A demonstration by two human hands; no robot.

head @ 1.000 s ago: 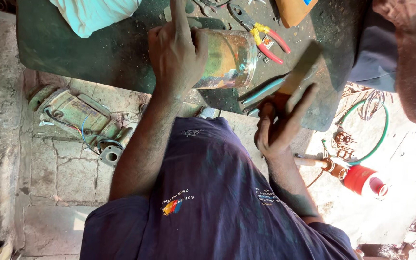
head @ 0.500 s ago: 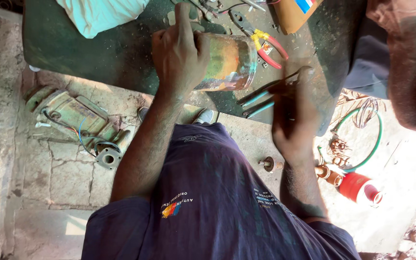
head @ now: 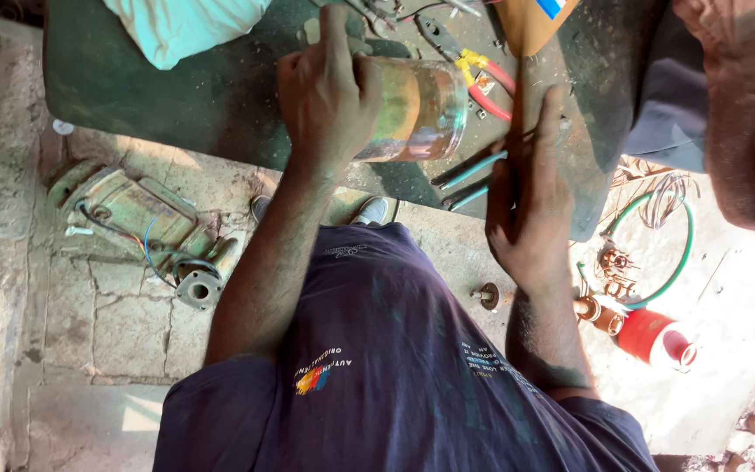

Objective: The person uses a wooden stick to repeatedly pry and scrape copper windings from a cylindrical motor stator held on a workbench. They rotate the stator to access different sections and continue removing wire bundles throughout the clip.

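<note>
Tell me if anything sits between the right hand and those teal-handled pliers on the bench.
Nothing visible does. The right hand lies flat on the green bench, already touching the teal-handled pliers. The left hand grips the metal cylinder.

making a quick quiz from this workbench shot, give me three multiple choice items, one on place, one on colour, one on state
1. Where does the cylinder lie?
A. on the green bench
B. on the floor
C. in a bucket

2. What colour are the handles of the pliers by the right hand?
A. black
B. teal
C. white

3. What is the left hand doing?
A. hanging free
B. gripping the cylinder
C. holding a hammer

Answers:
1. A, it lies on its side on the bench.
2. B, both handles by the fingers show teal.
3. B, its fingers wrap the cylinder's near end.
</note>
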